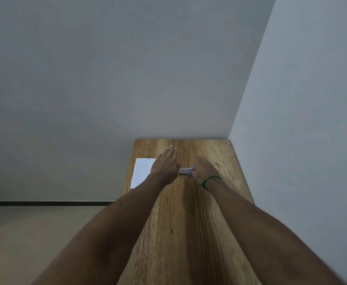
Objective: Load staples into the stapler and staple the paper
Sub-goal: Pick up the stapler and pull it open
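1. The blue and silver stapler (186,171) lies toward the far end of the wooden table (189,223), between both hands.
2. The left hand (165,164) is flat with its fingers straight and together. It hides the stapler's left end and the right edge of the white paper (142,171).
3. The right hand (204,168), with a green band (209,179) at the wrist, is at the stapler's right end. I cannot tell whether it grips.

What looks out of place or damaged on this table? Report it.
Nothing stands out. The paper lies flat on the wooden table, near its left edge; the stapler lies between the left hand and right hand. Nothing looks spilled or broken, though the hands hide part of the stapler.
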